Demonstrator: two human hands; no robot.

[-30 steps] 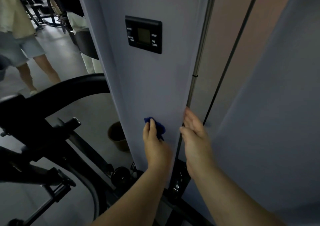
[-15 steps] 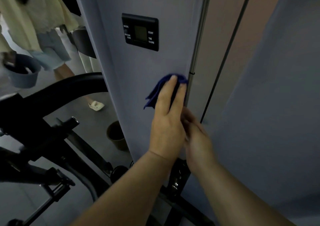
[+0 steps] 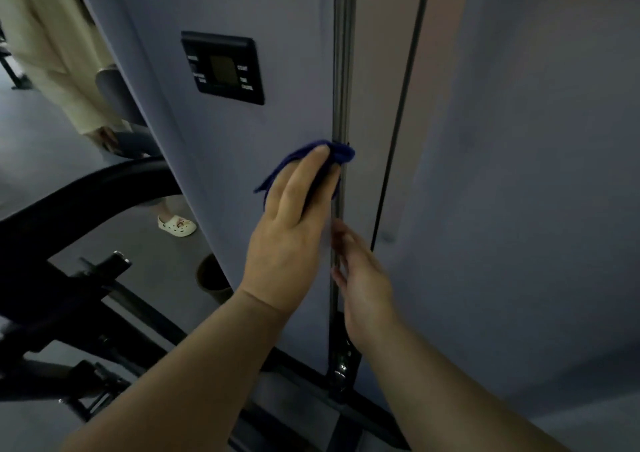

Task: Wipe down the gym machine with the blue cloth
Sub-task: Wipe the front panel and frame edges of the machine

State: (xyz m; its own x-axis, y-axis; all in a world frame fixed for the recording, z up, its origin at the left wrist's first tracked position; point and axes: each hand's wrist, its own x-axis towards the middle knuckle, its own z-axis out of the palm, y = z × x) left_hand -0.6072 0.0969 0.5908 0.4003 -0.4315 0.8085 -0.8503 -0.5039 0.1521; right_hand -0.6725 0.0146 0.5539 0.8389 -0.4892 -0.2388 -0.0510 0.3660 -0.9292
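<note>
Blue cloth (image 3: 341,152) bunched against the grey panel (image 3: 221,160) of the gym machine, right at the panel's right edge, touching the vertical metal rod (image 3: 343,70) there. Pressed flat to the panel by the left hand (image 3: 294,236), fingers (image 3: 308,177) straight and together over the cloth (thumb hidden, so a pinch underneath cannot be ruled out). Folds of cloth showing above the fingertips and out to the left of the hand.

Right hand (image 3: 363,278) just below and to the right, at the lower stretch of the same rod, fingers loosely extended along it and holding nothing; somewhat blurred, so actual contact with the rod hard to confirm.

Black display unit (image 3: 223,68) fixed higher up on the panel, well above the cloth. Thin black cable (image 3: 401,105) running down to the right of the rod. Curved black frame (image 3: 90,191) at the left. Small brown bin (image 3: 211,278) on the floor beside the panel's left edge, and a white shoe (image 3: 176,225) beyond it.
</note>
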